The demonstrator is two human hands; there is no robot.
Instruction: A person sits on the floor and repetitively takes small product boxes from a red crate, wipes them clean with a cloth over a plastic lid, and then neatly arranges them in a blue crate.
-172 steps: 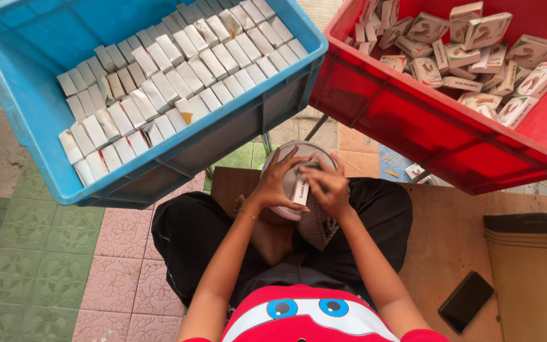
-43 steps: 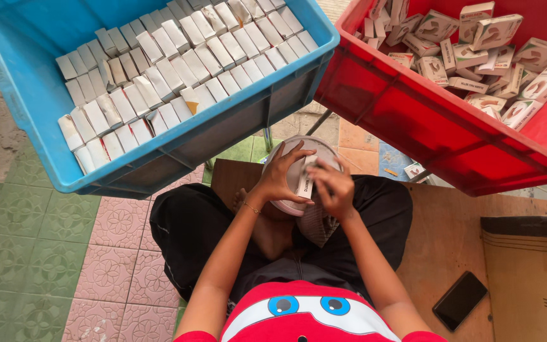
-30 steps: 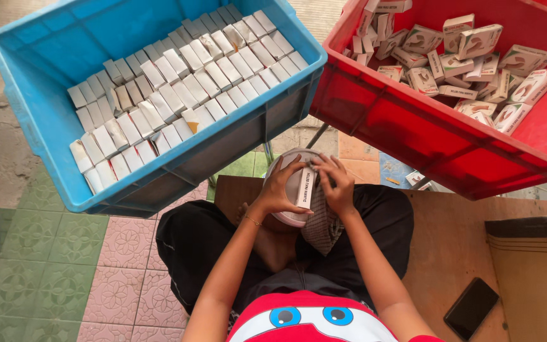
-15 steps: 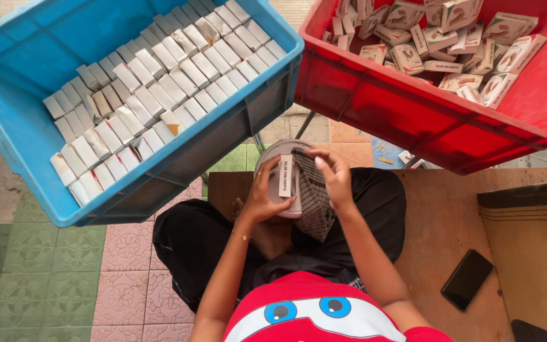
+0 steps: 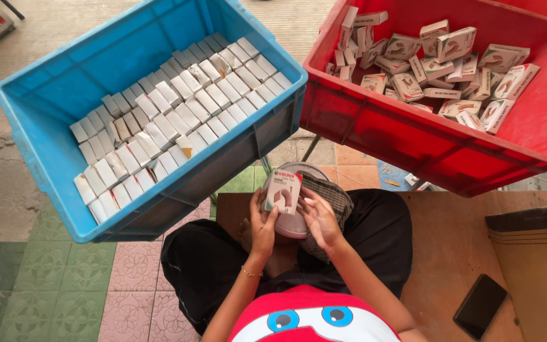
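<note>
My left hand and my right hand hold a small white carton with a red picture, front face up, over my lap. Under it lie a round metal lid and a checked cloth. The blue crate at upper left holds neat rows of standing white cartons. In the red crate at upper right lie several loose cartons of the same kind, jumbled.
I sit cross-legged in black trousers on a brown board. A black phone lies on it at the right. A cardboard box stands at the far right. Pink and green floor tiles lie to the left.
The carton has been turned in my hands from edge-on to its printed front face up. The view has shifted slightly; the crates have not moved.
</note>
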